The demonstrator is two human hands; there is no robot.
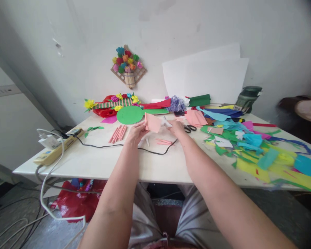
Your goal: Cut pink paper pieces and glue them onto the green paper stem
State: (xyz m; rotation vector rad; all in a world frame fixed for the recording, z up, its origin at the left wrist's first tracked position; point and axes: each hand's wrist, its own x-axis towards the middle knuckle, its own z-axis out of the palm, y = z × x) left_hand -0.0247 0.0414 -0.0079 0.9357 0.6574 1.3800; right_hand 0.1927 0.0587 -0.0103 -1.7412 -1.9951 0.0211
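Note:
My left hand [137,132] pinches the left edge of a pink paper piece [153,122], held just above the white table [93,162]. My right hand [176,127] is closed at the paper's right side, with something small and whitish at its fingertips that I cannot make out. Two thin pink paper rolls [163,141] lie on the table just below the hands, and a bundle of pink rolled sticks [118,133] lies to the left. Black-handled scissors [190,128] rest right of my right hand.
A black cable [106,146] crosses the table to a power strip [57,147] at the left edge. A green paper disc [130,115], paper flowers [111,103] and white sheets [204,74] stand at the back. Coloured paper scraps [261,152] cover the right side. A dark green jar [247,98] stands back right.

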